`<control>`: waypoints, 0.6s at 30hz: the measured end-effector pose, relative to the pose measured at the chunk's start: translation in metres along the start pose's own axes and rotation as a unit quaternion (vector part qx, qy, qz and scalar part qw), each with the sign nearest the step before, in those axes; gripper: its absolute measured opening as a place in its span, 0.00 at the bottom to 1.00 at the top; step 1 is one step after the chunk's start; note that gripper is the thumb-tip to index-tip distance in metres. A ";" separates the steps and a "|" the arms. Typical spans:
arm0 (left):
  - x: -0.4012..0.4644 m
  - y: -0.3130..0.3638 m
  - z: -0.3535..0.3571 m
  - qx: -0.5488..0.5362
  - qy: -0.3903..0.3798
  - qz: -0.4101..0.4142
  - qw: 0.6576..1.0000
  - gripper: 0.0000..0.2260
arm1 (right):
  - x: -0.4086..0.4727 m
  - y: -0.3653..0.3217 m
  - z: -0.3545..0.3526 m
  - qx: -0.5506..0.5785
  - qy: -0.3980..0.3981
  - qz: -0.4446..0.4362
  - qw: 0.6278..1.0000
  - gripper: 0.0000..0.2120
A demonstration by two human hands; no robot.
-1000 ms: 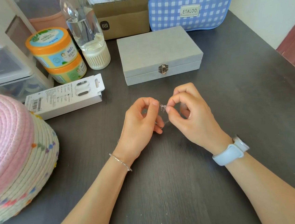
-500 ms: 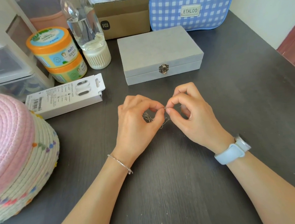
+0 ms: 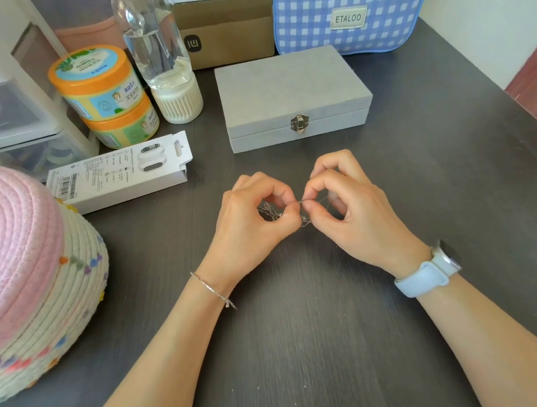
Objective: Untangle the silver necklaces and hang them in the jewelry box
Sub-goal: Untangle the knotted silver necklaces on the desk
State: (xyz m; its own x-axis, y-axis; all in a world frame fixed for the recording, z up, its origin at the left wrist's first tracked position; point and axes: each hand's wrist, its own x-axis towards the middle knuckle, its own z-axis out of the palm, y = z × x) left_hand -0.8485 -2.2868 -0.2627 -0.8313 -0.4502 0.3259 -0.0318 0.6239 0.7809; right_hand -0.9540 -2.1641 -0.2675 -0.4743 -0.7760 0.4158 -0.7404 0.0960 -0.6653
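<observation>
We find bare dark table (image 3: 305,346) in front of and right of the closed jewelry box (image 3: 286,88), open to reach. Left side crowded: woven basket (image 3: 34,282), white carton (image 3: 121,170), 2 stacked orange tubs (image 3: 105,94), clear bottle (image 3: 163,56). Behind the box, a cardboard box (image 3: 229,34) and checked bag (image 3: 350,8) block the back edge.
</observation>
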 end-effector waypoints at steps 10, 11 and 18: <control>0.007 -0.001 -0.013 -0.264 0.071 -0.087 0.958 0.05 | 0.001 0.010 -0.007 0.040 0.023 0.018 0.999 0.06; 0.007 -0.001 -0.013 -0.274 0.076 -0.092 0.954 0.04 | 0.001 0.010 -0.006 0.033 0.029 0.020 0.999 0.06; 0.006 -0.001 -0.005 -0.314 0.061 -0.129 0.939 0.07 | 0.001 0.010 -0.005 -0.027 0.075 0.047 0.996 0.05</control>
State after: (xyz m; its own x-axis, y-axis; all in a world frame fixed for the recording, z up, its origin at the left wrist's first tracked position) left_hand -0.8508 -2.2935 -0.2582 -0.7698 -0.6286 0.1108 0.1417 0.0010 0.9899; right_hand -0.9648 -2.1607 -0.2708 -0.6053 -0.6603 0.4447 -0.7125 0.2003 -0.6724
